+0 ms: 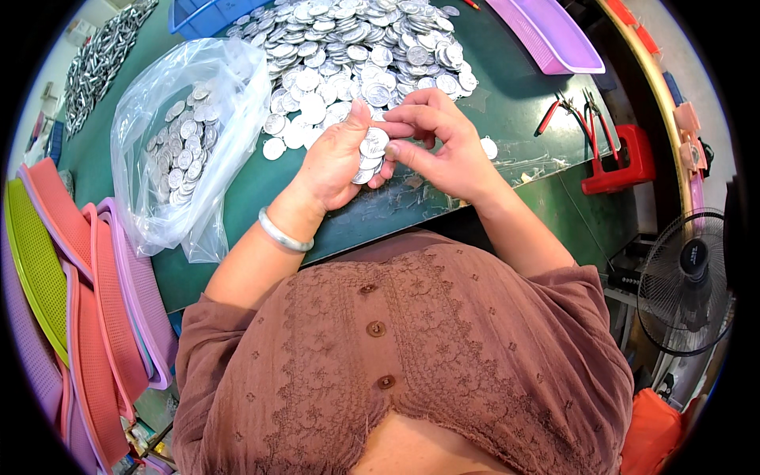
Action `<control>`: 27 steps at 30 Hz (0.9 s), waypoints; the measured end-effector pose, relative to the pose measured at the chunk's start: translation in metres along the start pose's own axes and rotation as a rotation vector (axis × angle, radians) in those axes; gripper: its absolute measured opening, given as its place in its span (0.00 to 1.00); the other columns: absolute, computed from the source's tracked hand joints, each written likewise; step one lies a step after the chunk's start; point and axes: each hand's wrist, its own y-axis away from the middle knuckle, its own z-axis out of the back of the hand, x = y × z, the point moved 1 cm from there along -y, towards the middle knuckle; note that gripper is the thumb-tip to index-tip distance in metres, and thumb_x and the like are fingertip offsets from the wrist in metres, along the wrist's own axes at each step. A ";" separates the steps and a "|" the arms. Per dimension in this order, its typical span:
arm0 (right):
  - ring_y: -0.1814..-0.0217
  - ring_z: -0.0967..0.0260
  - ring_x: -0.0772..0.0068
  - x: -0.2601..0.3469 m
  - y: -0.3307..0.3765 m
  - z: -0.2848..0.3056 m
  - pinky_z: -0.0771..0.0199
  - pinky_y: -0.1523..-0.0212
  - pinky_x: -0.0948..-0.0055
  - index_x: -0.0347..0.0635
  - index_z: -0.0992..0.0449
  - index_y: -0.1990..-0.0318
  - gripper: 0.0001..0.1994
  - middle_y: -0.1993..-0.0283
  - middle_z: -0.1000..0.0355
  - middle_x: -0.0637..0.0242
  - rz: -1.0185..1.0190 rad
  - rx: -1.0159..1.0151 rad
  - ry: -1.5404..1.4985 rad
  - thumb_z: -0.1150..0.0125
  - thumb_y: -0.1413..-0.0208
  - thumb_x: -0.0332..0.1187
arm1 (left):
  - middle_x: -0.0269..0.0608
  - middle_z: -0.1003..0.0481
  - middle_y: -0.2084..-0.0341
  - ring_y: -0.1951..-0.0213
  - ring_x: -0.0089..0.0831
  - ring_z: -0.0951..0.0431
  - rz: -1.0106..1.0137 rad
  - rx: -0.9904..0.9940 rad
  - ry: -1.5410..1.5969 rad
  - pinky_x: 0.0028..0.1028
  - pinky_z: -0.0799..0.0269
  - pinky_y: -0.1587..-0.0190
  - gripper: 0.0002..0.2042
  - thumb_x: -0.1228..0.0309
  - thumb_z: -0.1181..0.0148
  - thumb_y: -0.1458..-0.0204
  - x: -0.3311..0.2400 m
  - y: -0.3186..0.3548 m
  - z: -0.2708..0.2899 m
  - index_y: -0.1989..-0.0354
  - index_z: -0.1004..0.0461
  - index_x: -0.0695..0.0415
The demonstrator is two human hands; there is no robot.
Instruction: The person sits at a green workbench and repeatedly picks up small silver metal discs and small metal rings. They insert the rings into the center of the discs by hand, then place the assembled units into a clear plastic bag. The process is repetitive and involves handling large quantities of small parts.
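Observation:
Several round silver medallions point(372, 150) lie stacked in my left hand point(336, 161), its fingers curled under them and its thumb raised. My right hand point(446, 146) meets it from the right, thumb tip against the edge of the top medallion and fingers bent; whether it grips one is hard to make out. Just beyond both hands spreads a large heap of the same medallions point(360, 47). To the left, a clear plastic bag point(241, 83) stands open with many medallions point(188, 150) inside.
The green table point(507, 87) also bears a blue bin point(210, 17), a purple basket point(546, 36), red-handled pliers point(590, 119) and a red metal tool point(625, 162). Metal parts point(103, 59) are piled at the far left. Stacked plastic baskets point(103, 301) stand left, a fan point(687, 273) right.

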 end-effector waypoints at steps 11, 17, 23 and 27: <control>0.71 0.32 0.77 0.005 0.002 -0.008 0.33 0.69 0.78 0.39 0.26 0.67 0.09 0.62 0.38 0.65 0.028 0.000 -0.021 0.38 0.60 0.24 | 0.37 0.30 0.82 0.84 0.21 0.31 -0.017 -0.041 -0.032 0.18 0.38 0.87 0.32 0.39 0.57 0.56 0.000 0.003 -0.002 0.73 0.30 0.64; 0.72 0.33 0.77 -0.003 0.003 -0.012 0.33 0.69 0.79 0.33 0.29 0.70 0.04 0.68 0.34 0.68 -0.387 0.018 -0.721 0.43 0.55 0.23 | 0.36 0.31 0.83 0.84 0.22 0.32 0.033 -0.060 -0.019 0.18 0.39 0.85 0.29 0.41 0.58 0.52 0.002 -0.001 0.004 0.72 0.31 0.62; 0.70 0.41 0.84 -0.010 0.001 -0.003 0.42 0.67 0.85 0.36 0.29 0.70 0.05 0.72 0.33 0.72 -0.455 -0.128 -0.691 0.43 0.55 0.26 | 0.37 0.30 0.81 0.82 0.24 0.31 -0.013 -0.171 -0.015 0.18 0.40 0.84 0.11 0.63 0.52 0.47 -0.004 0.000 -0.001 0.69 0.31 0.59; 0.71 0.41 0.85 -0.014 0.002 -0.001 0.42 0.69 0.85 0.37 0.28 0.70 0.05 0.72 0.32 0.74 -0.482 -0.129 -0.676 0.43 0.56 0.28 | 0.37 0.29 0.81 0.81 0.24 0.31 -0.047 -0.151 -0.038 0.18 0.40 0.83 0.05 0.71 0.49 0.50 -0.003 0.000 -0.001 0.68 0.31 0.59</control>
